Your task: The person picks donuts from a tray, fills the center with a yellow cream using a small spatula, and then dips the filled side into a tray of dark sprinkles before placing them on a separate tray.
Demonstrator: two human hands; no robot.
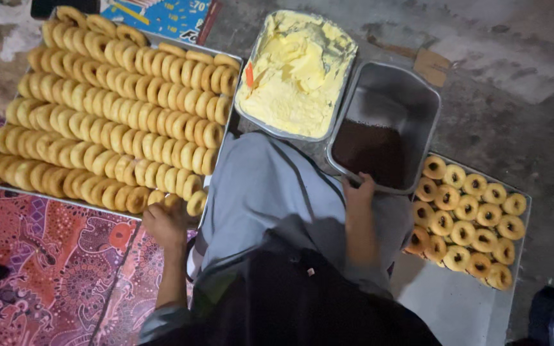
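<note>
1. Reaching to the near edge of the big tray (pixel 222 138), the left hand (pixel 165 221) curls over a plain doughnut (pixel 173 202) at the end of the nearest row; its fingers are bent around it, though how firmly they grip cannot be told.
2. Rows of plain doughnuts (pixel 110 109) stand on edge, packed tight, filling that tray at the left.
3. The right hand (pixel 358 192) rests on the near rim of the steel tub (pixel 411 102), fingers hooked over the edge.
4. Dark brown sprinkles (pixel 370 150) lie in the tub's near half.
5. A second tub (pixel 344 80), far and between tray and steel tub, holds pale yellow cream (pixel 296 74).
6. At the right, a flat tray (pixel 456 304) carries filled doughnuts (pixel 466 221) with dark centres, lying flat in its far half.
7. The two hands are well apart, with the grey-clad lap (pixel 264 186) between them.
8. A patterned red mat (pixel 52 269) lies near left.
</note>
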